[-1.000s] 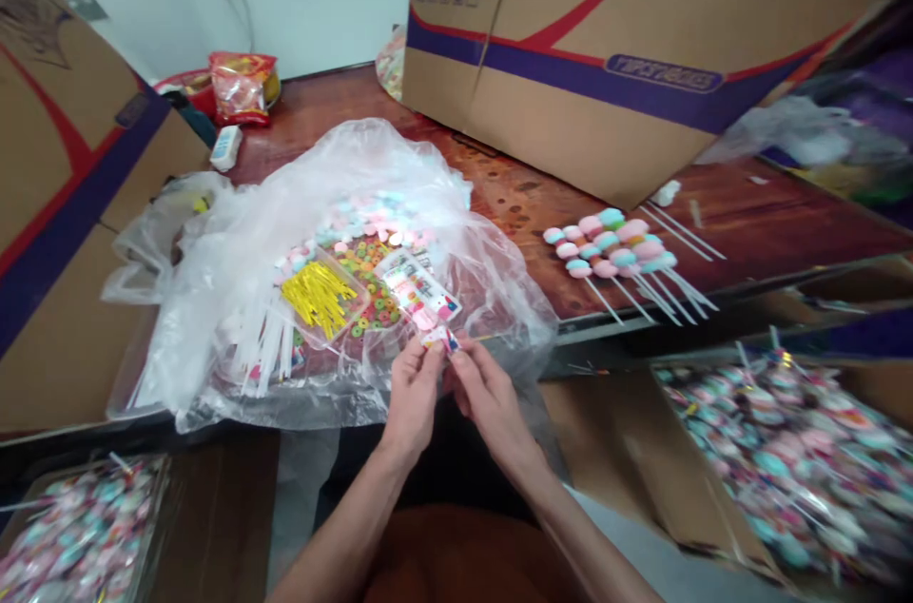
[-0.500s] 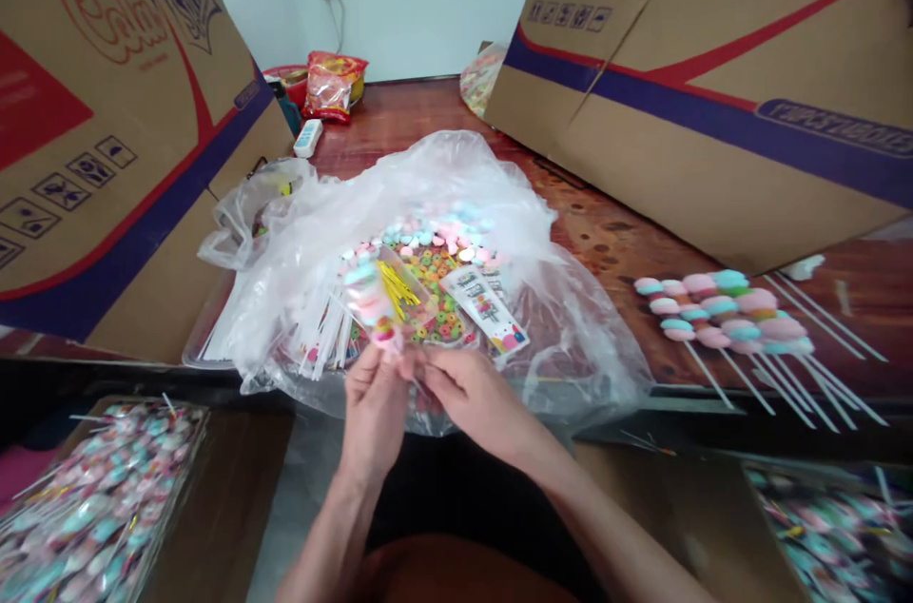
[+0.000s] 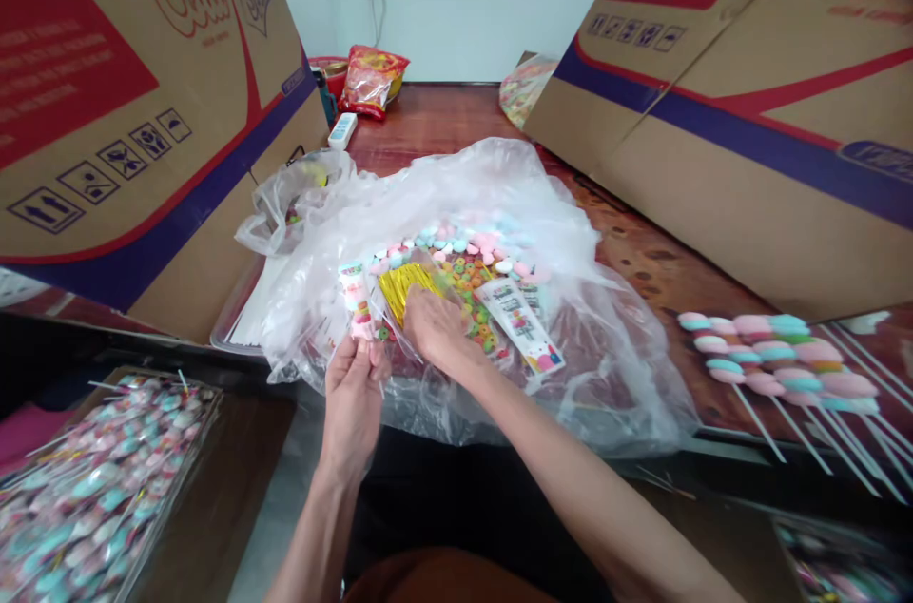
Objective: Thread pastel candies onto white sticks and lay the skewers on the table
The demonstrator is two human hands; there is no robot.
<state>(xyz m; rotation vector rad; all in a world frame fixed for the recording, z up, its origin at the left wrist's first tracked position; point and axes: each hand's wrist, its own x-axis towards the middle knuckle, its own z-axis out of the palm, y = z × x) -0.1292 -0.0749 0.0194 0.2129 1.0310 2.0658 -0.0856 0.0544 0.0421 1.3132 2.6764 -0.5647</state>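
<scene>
My left hand (image 3: pixel 355 386) is closed round the gathered neck of a clear printed bag (image 3: pixel 355 294) with a marshmallow candy stick inside, held upright. My right hand (image 3: pixel 433 325) reaches into the clear tray of yellow twist ties (image 3: pixel 403 285), its fingers bent down at the ties. Whether a tie is between those fingertips is hidden. Beside that hand lie ring-shaped gummy candies (image 3: pixel 479 308) and flat printed bags (image 3: pixel 524 327). Pink, white and blue marshmallows (image 3: pixel 489 246) are spread behind, on a sheet of clear plastic (image 3: pixel 613 375).
Marshmallow sticks (image 3: pixel 785 356) lie in rows at the right of the table. Large cardboard boxes stand left (image 3: pixel 214 127) and right (image 3: pixel 713 146). Below left, a carton of wrapped candy sticks (image 3: pixel 106 479) sits; another carton (image 3: pixel 848 565) shows below right. A red snack packet (image 3: pixel 372 80) is behind.
My right hand has left the bag's neck and moved up to the twist ties. The left hand keeps the bagged candy stick, now more upright. The camera view has shifted left.
</scene>
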